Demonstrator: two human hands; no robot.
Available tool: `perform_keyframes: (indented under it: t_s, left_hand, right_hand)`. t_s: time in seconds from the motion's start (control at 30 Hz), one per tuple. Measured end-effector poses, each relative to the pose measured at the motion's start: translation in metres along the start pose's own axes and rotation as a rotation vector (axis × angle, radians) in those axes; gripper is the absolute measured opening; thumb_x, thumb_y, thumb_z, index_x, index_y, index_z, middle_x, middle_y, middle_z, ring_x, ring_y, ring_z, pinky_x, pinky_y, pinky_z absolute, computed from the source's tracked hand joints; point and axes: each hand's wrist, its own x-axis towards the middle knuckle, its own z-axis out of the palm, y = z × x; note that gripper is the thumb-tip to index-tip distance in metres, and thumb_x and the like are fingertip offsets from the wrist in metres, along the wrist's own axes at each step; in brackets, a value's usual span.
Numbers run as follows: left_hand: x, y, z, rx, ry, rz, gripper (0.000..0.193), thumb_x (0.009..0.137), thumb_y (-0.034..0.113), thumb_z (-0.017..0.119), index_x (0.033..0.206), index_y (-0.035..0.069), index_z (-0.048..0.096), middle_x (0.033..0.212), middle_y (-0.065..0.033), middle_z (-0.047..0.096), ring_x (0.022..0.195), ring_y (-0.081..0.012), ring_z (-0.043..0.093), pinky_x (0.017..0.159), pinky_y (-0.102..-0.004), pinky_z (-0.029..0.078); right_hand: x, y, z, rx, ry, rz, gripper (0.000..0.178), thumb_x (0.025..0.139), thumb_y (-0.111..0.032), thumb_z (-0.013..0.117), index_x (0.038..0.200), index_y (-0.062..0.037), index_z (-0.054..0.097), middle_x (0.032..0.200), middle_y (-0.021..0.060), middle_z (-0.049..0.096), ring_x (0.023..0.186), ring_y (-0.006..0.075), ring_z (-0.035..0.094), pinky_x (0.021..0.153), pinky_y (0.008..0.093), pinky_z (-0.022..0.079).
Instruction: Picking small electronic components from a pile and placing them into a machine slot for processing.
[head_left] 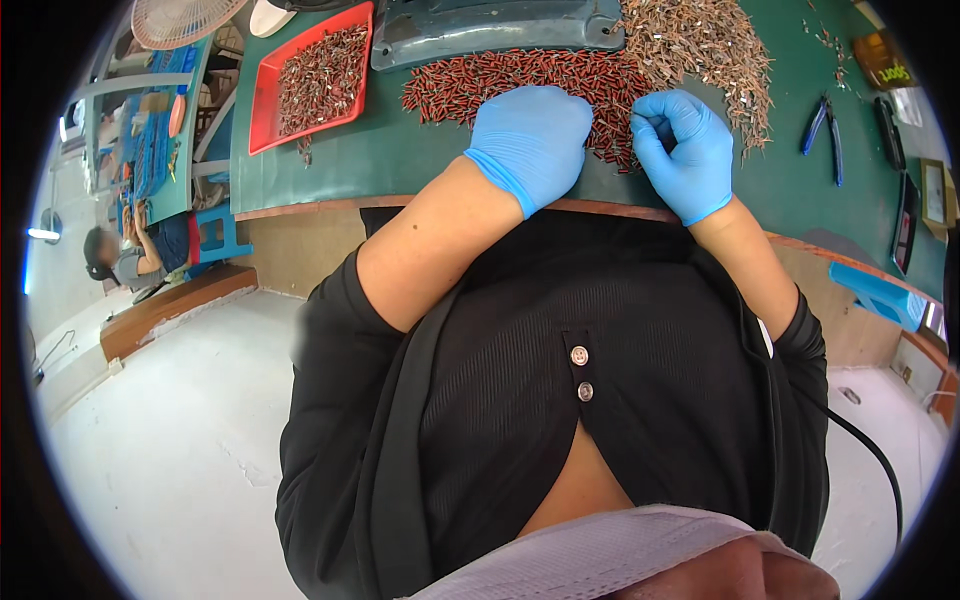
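While the left hand curls over the near side of the red parts, its fingertips hidden, the right hand has thumb and forefinger together at their right edge; whether either grips one, I cannot tell. Farther along the green bench lie a red tray, left, and tan parts, right

Left hand, blue-gloved, upper centre of frame: back upward, fingers folded under and mostly hidden, grip unclear. Right hand, likewise gloved, upper right of centre: thumb and forefinger curved toward each other, tip contact unclear. Left forearm and right forearm bare, slanting inward.
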Motion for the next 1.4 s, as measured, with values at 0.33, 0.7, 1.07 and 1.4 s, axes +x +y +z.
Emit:
perform_keyframes:
  t_s: [0.33,0.7,1.07,1.4]
  left_hand:
    - [-0.014,-0.014,-0.017,-0.744,0.097,-0.085,0.013,0.073,0.009,0.066,0.084,0.003,0.065,0.077,-0.0070,0.064,0.066,-0.0160,0.060,0.062,-0.0287,0.049]
    - [-0.039,-0.013,-0.020,-1.371,0.283,-0.163,0.009,0.078,0.003,0.067,0.086,0.002,0.065,0.080,-0.0021,0.065,0.071,-0.0067,0.058,0.065,-0.0211,0.048]
    - [-0.050,-0.012,-0.022,-0.879,0.482,-0.076,0.010,0.077,0.001,0.067,0.086,0.003,0.063,0.078,-0.0030,0.064,0.068,-0.0095,0.060,0.063,-0.0238,0.048]
    - [-0.052,-0.015,-0.022,-1.246,0.451,-0.125,0.012,0.076,0.002,0.070,0.087,0.002,0.065,0.078,-0.0025,0.063,0.067,-0.0067,0.056,0.063,-0.0206,0.046]
  right_hand:
    - [0.000,-0.034,-0.006,0.233,-0.067,0.062,0.011,0.081,0.003,0.060,0.091,-0.0005,0.060,0.095,0.0102,0.066,0.083,0.0147,0.063,0.077,0.0274,0.050]
    - [-0.003,-0.065,0.005,0.488,-0.120,0.061,0.016,0.082,0.006,0.057,0.098,-0.0007,0.057,0.115,0.0164,0.060,0.101,0.0176,0.058,0.090,0.0304,0.045]
    - [0.000,-0.080,0.006,0.401,-0.159,0.109,0.012,0.084,0.004,0.056,0.095,0.0004,0.059,0.108,0.0138,0.064,0.094,0.0165,0.061,0.086,0.0296,0.048]
    - [0.010,-0.081,0.016,0.823,-0.129,0.472,0.009,0.090,0.000,0.053,0.099,-0.0006,0.055,0.091,0.0037,0.058,0.081,0.0110,0.057,0.075,0.0244,0.049]
